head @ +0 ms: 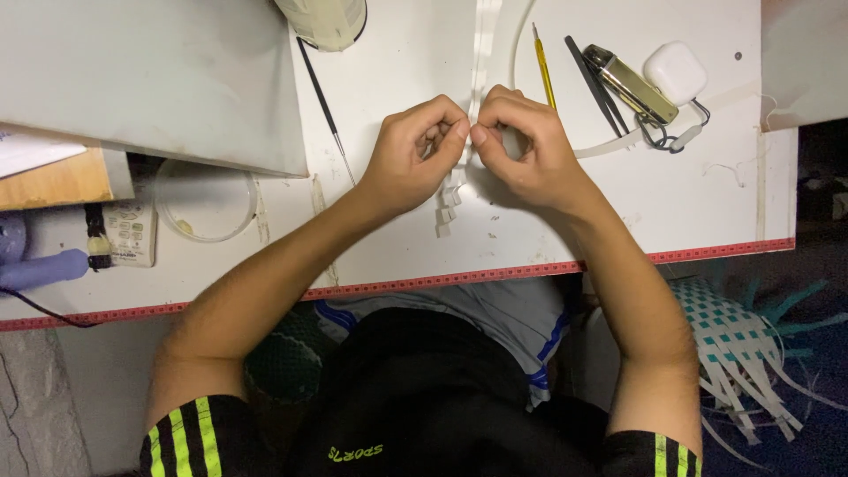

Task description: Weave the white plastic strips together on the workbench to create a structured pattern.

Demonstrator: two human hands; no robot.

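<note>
My left hand [415, 150] and my right hand [521, 146] meet at the middle of a white table [548, 230]. Both pinch a thin white strip [484, 44] that runs up the table from my fingertips. A folded, zigzag part of the white strip [449, 201] hangs below my hands and rests on the table. The fingertips of both hands touch each other over the strip.
A yellow pencil [543, 66], black tweezers [594, 84], a brass-coloured lighter [629, 84] and a white earbud case [676, 72] lie at the right. A thin black tool [325, 106] lies at the left, beside a roll of clear tape [205, 201]. A woven strip mat [738, 340] lies on the floor.
</note>
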